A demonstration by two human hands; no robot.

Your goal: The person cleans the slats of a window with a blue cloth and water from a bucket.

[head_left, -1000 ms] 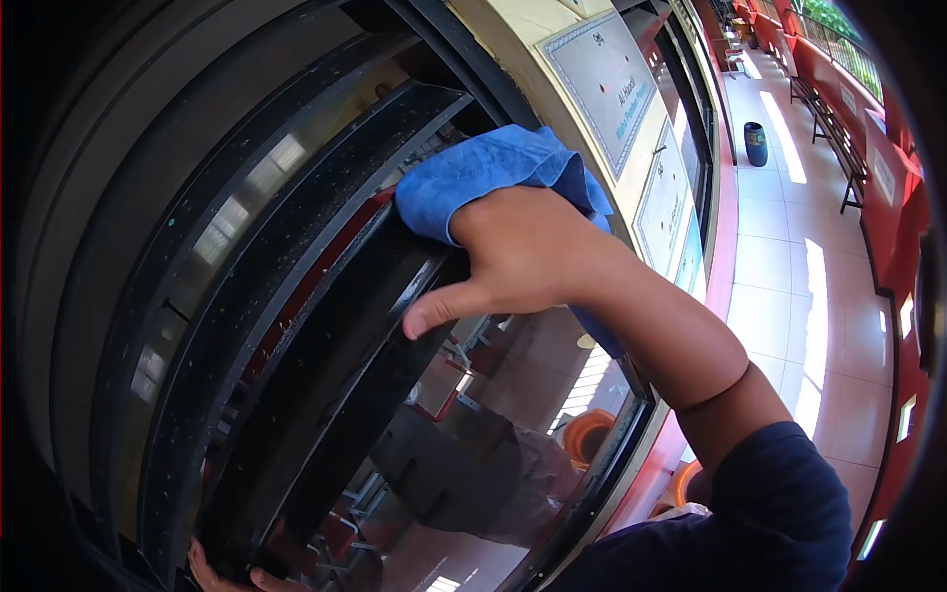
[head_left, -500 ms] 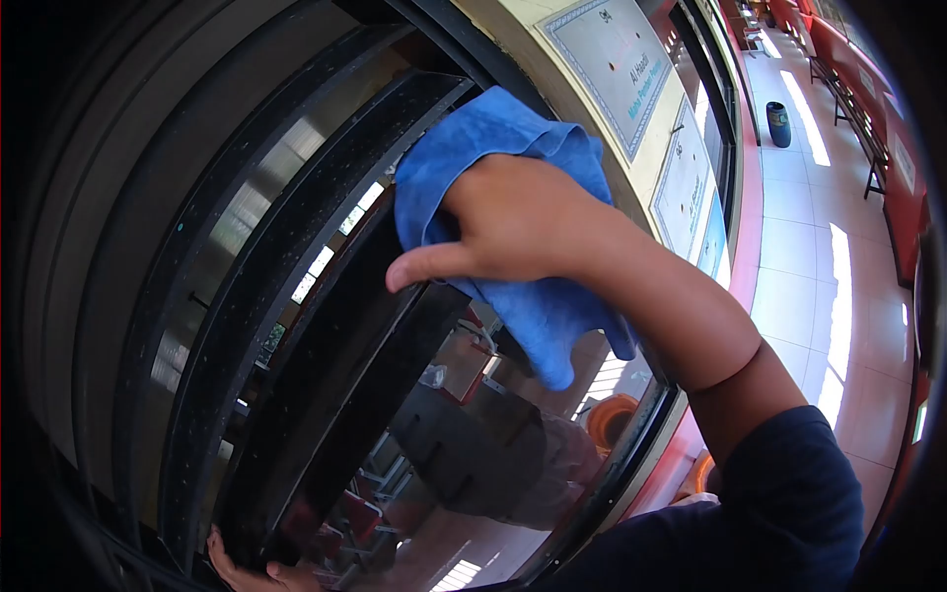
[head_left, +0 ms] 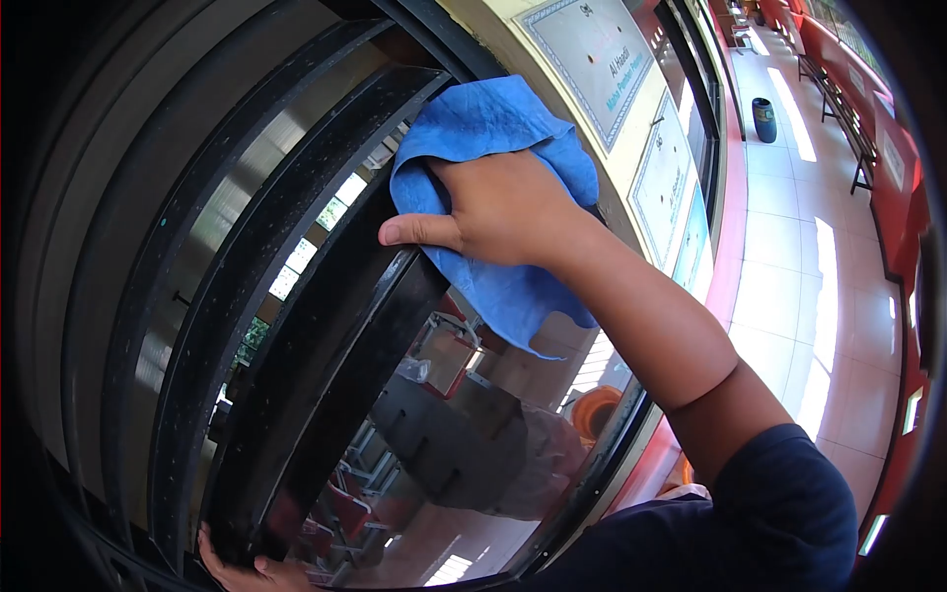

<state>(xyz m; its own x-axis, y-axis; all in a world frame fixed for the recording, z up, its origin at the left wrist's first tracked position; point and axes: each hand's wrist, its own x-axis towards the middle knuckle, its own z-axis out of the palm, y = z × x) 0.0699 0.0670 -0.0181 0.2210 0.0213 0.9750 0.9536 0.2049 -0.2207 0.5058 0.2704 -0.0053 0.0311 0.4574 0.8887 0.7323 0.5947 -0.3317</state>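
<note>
My right hand (head_left: 498, 207) presses a blue cloth (head_left: 493, 118) against the dark slats near the upper end of the frame. Its thumb sticks out to the left over a slat, and the cloth hides its other fingers. Below the hand the cloth hangs down over the dark glass. At the bottom left, my left hand (head_left: 252, 572) rests at the lower end of a black slat (head_left: 326, 296), thumb and fingers apart, partly cut off by the frame edge.
Framed paper signs (head_left: 589, 59) hang on the cream post to the right. Beyond it a tiled corridor (head_left: 774, 247) runs back, with a dark barrel (head_left: 764, 120) and benches (head_left: 838, 113) by a red wall. Chairs and an orange round object (head_left: 595, 412) show in the glass.
My right hand has shifted slightly left with the cloth, whose lower part has swung up and folded differently. The whole view has shifted a little. My left hand stays at the slat's lower end.
</note>
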